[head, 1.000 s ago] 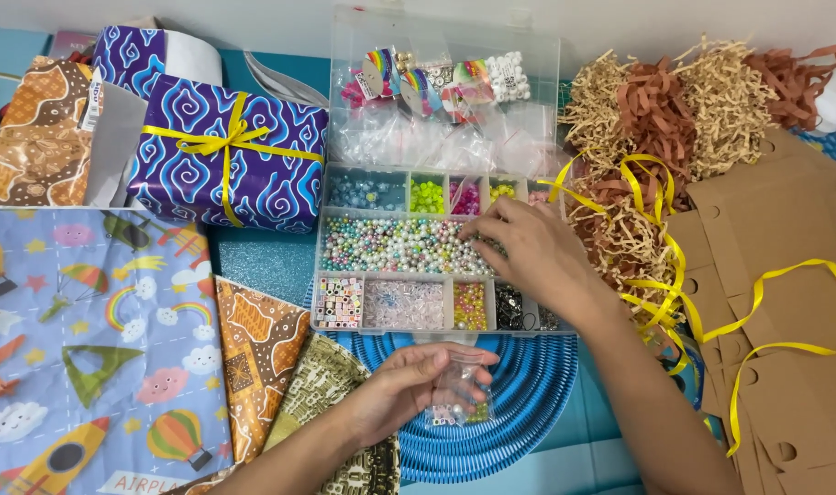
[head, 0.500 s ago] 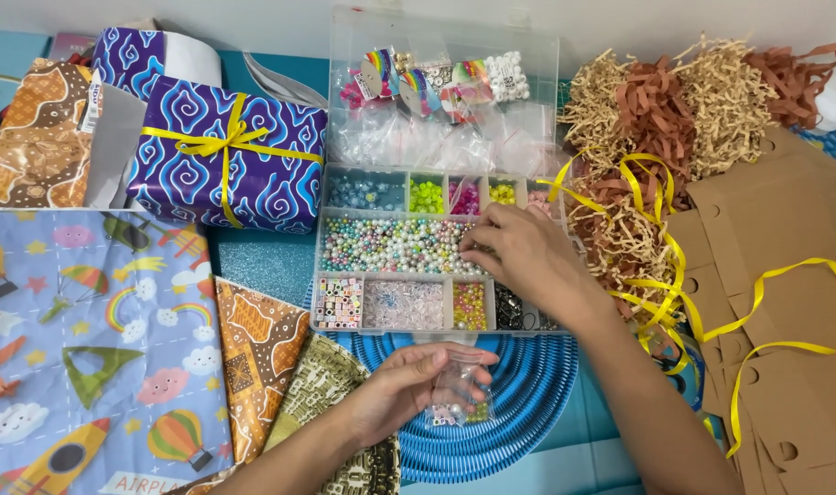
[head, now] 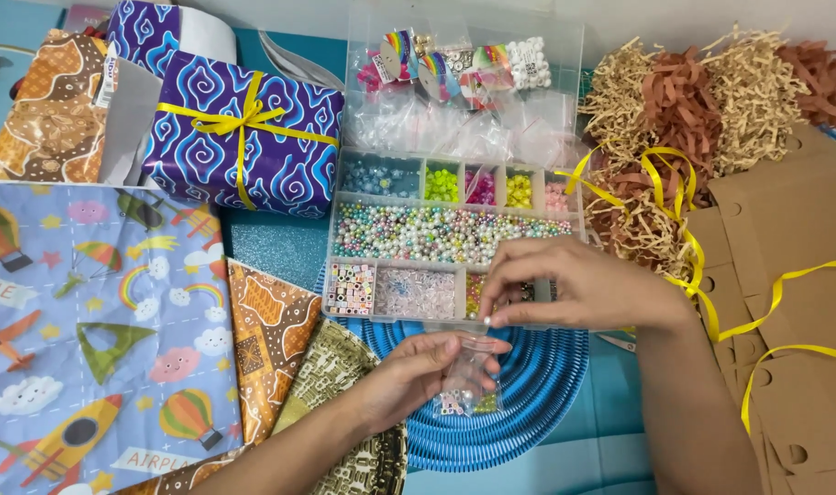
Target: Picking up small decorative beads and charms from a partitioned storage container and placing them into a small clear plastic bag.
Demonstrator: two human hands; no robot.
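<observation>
1. Holding a small clear bag (head: 468,378) in the left hand (head: 409,378), fingers curled around it and thumb lying across its open top, forearm coming in from the lower left, just below the bead box (head: 454,225).
2. Showing a few small beads at the bottom of the bag, over the blue ribbed plate (head: 528,394) lying just below the bead box.
3. Pinching with the right hand (head: 574,291), thumb and forefinger closed together on something too small to make out, right at the bag's mouth, just at the front edge of the bead box.
4. Arching the right wrist, palm down, forearm running off to the lower right, knuckles covering the front right compartments of the bead box.
5. Sitting open on the table, the bead box, with pastel pearls filling the long middle row and letter cubes in the front left compartment.
6. Resting to the left of the bead box, a wrapped gift (head: 243,137) in purple paper with yellow ribbon.
7. Lying to the right of the bead box, shredded paper (head: 693,92) and brown card (head: 785,238) under loose yellow ribbon (head: 684,229).
</observation>
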